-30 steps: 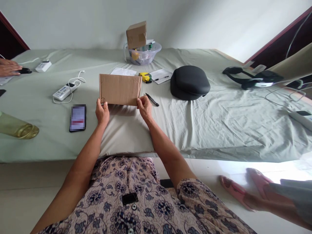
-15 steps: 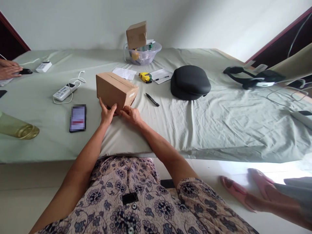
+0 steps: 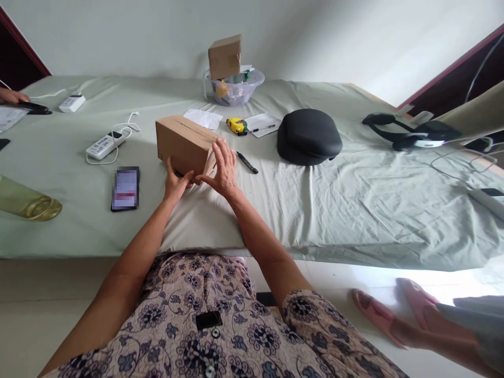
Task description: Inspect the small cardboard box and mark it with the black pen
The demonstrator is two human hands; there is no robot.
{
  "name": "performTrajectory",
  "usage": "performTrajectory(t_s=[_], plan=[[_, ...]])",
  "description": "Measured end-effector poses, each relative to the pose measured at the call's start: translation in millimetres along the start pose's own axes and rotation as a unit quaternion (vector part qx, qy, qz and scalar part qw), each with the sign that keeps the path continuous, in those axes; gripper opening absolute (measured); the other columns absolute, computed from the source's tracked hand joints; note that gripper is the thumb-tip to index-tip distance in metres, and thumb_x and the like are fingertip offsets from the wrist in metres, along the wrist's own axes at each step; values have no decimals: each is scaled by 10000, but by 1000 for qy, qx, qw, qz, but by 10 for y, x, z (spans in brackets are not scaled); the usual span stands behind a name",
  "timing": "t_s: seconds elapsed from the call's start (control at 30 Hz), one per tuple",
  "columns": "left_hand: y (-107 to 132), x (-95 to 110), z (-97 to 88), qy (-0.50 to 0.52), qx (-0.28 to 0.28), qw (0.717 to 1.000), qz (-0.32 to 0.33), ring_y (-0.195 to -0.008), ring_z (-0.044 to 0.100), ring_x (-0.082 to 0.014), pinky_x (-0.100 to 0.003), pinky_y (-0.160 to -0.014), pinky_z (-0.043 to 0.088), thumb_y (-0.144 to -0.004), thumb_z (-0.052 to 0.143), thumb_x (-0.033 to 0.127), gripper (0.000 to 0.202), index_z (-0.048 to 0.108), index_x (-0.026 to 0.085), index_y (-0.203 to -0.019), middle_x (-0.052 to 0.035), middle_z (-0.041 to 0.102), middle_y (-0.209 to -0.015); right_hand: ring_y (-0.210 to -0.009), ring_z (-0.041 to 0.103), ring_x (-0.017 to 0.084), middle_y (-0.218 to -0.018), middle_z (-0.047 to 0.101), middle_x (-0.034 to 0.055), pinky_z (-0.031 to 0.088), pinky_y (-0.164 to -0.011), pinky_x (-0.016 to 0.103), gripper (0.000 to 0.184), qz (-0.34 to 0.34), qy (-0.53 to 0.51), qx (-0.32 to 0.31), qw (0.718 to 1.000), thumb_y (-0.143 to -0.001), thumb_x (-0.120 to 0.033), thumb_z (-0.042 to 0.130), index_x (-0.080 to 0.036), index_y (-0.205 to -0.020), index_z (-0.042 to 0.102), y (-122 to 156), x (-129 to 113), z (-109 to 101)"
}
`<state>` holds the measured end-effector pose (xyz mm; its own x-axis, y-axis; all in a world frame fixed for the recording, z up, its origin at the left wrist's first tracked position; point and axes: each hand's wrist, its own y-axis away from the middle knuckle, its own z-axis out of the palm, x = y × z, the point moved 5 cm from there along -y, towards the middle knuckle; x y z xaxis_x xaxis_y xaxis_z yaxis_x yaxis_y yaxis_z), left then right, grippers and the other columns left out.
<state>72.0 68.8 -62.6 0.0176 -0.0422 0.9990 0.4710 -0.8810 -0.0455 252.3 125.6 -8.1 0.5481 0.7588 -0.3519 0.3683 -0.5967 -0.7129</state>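
A closed brown cardboard box rests on the green sheet just ahead of me. My left hand grips its near lower edge. Against the box's right end lies my right hand, fingers spread flat and not wrapped around it. A black marker pen lies just right of that hand.
A phone, a power strip, a yellow tape measure, papers, a black domed case, a headset and a bowl bearing a small box lie around. Another person's hand is far left; feet at bottom right.
The box went from held upright by both hands to lying turned on the sheet. My right hand then rose from the bottom corner to the box's right end.
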Motion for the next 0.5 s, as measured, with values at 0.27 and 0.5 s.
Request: performTrajectory(t_s=[0.27,0.5], plan=[[40,72,22,42,-26,999,11,-1304,612,-395,-398,-710,681,-704,844,638,1217,144,354,-1658,-176,438,-1593,-1345,527,347,-1345,614,123,329,-1194,589,590,0,-9,40,999,-876,-734,618,-312,-1284,677,32,12,-27],[79,153,102,63,-67,995,42,-1314,612,-365,-445,-834,652,-743,718,786,1061,267,400,-1622,-124,521,-1547,-1044,609,267,-1012,653,68,376,-1138,550,465,-22,31,107,994,-860,-748,626,-324,-994,764,138,-84,-127]])
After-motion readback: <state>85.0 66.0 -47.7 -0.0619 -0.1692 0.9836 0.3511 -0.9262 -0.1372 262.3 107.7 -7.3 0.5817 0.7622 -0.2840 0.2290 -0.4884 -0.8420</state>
